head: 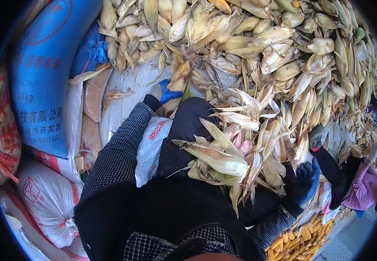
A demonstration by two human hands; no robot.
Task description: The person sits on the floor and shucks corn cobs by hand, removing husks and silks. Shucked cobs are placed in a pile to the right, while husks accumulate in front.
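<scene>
My left hand, in a blue-coated glove, grips the near end of a corn ear in dry brown husk, with a little orange kernel showing. My right hand, also gloved in blue, is raised at the right with fingers apart and nothing visible in it. Loose corn husks lie heaped across my lap, between the two hands. In front of me spreads a large pile of unhusked corn ears. Husked yellow corn cobs lie together at the lower right, below my right forearm.
A tall blue printed sack, a white tied sack and a red-printed sack crowd the left. A white plastic bag rests by my left leg. At right, near my right hand, are another person's gloved hand and a person in purple.
</scene>
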